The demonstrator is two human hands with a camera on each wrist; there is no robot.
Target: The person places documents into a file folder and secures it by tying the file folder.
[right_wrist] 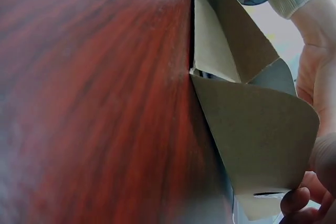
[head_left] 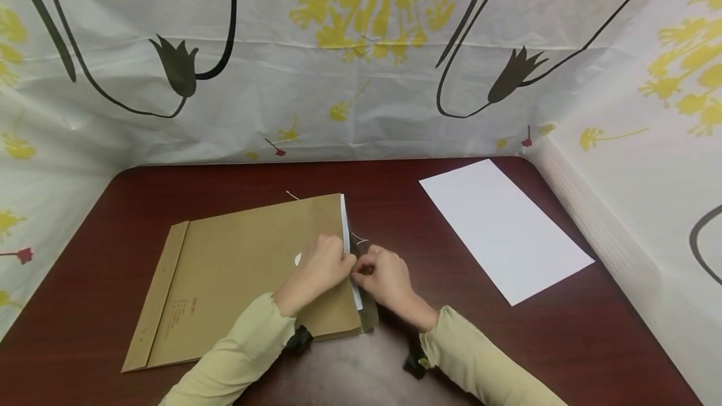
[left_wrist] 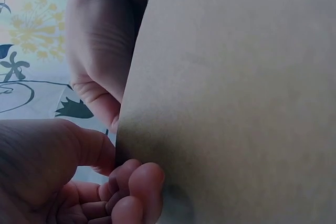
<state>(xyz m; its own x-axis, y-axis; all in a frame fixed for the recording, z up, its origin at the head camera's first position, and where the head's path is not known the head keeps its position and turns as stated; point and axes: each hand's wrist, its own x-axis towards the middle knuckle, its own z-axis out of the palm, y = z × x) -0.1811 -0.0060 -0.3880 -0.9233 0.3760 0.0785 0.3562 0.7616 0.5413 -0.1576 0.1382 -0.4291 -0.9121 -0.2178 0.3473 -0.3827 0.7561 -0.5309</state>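
A brown kraft document folder [head_left: 242, 262] lies on the table with its right side open, and a strip of white paper [head_left: 345, 224] shows along that edge. My left hand [head_left: 318, 268] pinches the cover's edge; in the left wrist view, the left hand [left_wrist: 68, 177] has its thumb and fingertips on either side of the board. Close beside it, my right hand [head_left: 389, 277] holds the folder's side flap. The right wrist view shows the right hand's fingertips [right_wrist: 295, 200] at the lower end of the raised flap [right_wrist: 257, 129]. Part of the grip is hidden there.
A white sheet [head_left: 504, 230] lies to the right on the dark red table [head_left: 395, 199]. Pale string [head_left: 292, 195] sticks out beyond the folder's far edge. A patterned curtain [head_left: 361, 80] hangs around the table's back and sides.
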